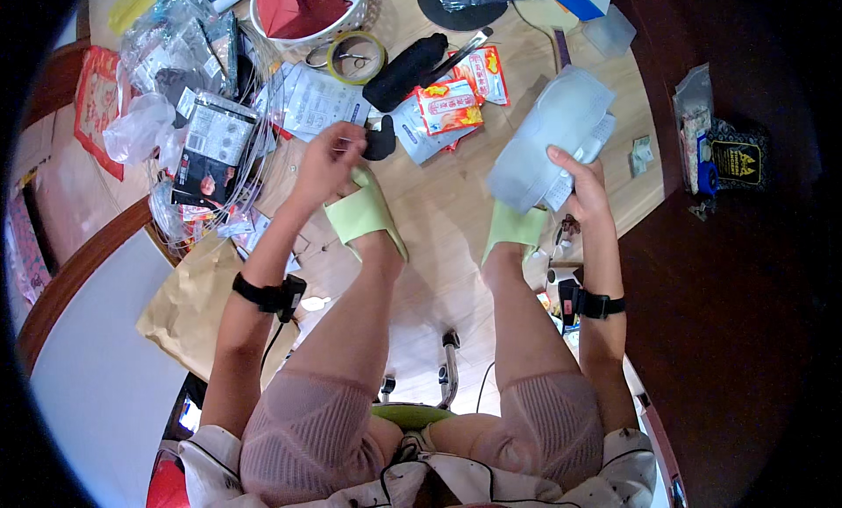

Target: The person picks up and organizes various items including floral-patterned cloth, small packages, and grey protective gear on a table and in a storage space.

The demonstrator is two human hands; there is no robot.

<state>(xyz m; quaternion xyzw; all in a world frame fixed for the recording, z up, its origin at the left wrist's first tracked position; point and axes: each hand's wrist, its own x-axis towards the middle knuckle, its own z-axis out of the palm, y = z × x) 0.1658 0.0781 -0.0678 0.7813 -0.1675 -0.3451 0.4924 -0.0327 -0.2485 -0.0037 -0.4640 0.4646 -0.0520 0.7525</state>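
My right hand [582, 182] grips a stack of pale face masks [549, 136] that seems to be in a clear plastic sleeve, thumb on top and fingers underneath. It is above my right light-green slipper [514, 232]. My left hand [332, 159] hovers over the toe of the left green slipper [360, 212], its fingers curled. A thin pale line shows at its fingertips, too small to name. Just right of those fingertips lies a small black object [379, 141] on the wood-look floor [441, 212]. Printed grey-white packets [322, 100] lie beyond my left hand.
Red-and-white food packets [451, 105], a black pouch [406, 73] and a tape roll [356, 57] lie ahead. A white basket [316, 41] holds red items. Left are tangled wire [263, 140], plastic bags [141, 127] and brown paper [197, 297]. A dark cabinet surface [710, 297] borders the right.
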